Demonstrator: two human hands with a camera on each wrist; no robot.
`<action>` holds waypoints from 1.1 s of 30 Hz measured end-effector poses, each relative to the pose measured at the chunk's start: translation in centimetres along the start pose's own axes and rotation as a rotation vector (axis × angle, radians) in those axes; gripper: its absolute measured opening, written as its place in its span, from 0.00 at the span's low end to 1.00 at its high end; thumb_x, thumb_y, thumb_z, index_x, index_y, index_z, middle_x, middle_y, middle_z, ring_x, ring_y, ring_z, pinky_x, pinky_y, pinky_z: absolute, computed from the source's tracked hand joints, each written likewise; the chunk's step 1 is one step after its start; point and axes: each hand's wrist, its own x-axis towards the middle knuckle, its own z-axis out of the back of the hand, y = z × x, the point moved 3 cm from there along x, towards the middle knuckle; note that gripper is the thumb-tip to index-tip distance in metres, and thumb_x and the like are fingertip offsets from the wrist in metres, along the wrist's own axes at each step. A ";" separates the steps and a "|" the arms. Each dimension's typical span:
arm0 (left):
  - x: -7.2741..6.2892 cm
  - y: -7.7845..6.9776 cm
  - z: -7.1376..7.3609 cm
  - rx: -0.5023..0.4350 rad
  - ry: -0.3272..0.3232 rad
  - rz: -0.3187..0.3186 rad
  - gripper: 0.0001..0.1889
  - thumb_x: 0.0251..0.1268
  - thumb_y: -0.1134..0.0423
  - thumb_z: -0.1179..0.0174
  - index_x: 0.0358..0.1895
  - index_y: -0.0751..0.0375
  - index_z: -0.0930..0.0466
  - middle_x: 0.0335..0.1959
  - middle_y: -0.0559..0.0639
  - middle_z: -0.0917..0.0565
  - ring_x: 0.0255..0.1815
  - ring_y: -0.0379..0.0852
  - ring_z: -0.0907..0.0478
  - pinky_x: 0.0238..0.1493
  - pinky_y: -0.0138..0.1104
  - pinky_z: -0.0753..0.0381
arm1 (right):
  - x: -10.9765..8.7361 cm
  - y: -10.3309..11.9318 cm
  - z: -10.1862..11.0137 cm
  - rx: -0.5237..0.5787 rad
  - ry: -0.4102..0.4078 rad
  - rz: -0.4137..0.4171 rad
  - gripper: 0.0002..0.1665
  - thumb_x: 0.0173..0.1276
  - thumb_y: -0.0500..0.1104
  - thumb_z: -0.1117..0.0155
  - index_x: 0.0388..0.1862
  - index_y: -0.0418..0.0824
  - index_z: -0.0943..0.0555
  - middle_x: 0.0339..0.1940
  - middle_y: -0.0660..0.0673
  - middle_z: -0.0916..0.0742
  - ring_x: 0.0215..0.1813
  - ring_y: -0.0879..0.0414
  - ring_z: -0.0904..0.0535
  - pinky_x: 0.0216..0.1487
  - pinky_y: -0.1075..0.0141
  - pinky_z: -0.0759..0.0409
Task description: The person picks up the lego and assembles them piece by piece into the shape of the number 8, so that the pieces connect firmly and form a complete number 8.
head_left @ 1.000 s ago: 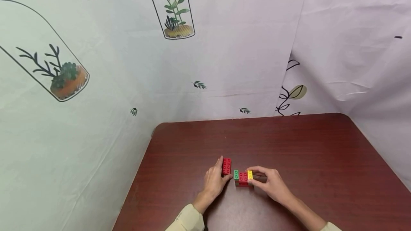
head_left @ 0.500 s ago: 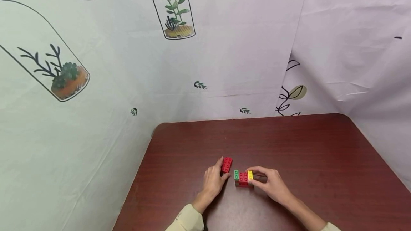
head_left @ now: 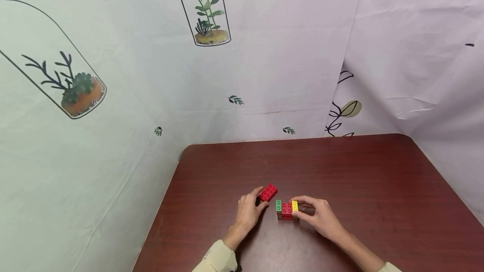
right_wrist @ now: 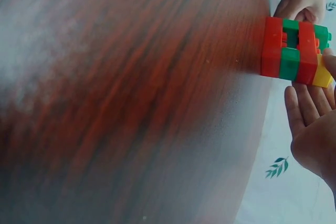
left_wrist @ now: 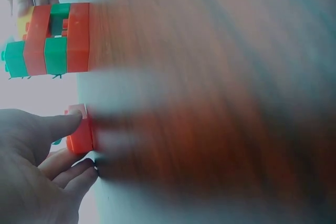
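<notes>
My left hand holds a loose red toy brick on the table, thumb on one side and fingers on the other, as the left wrist view shows. To its right stands a small stack of toy bricks. Red bricks and green bricks alternate in its layers, with gaps between. On top sit a green brick at the left end and a yellow brick at the right end, red studs showing between them. My right hand pinches the yellow brick between thumb and fingers.
The dark reddish-brown table has rounded far corners. Behind and to the left hangs a pale cloth printed with plants in glass jars.
My left hand has turned the loose red brick clockwise, so its far end points right, and moved slightly to the left. The right hand and stack have stayed put.
</notes>
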 end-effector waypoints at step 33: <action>-0.4 -2.6 4.1 -0.219 -0.102 -0.118 0.25 0.54 0.61 0.16 0.57 0.54 0.10 0.48 0.47 0.08 0.51 0.42 0.11 0.50 0.45 0.10 | 0.0 -0.1 0.0 -0.004 0.003 -0.012 0.21 0.66 0.39 0.19 0.56 0.37 0.12 0.49 0.42 0.08 0.44 0.56 0.10 0.45 0.64 0.10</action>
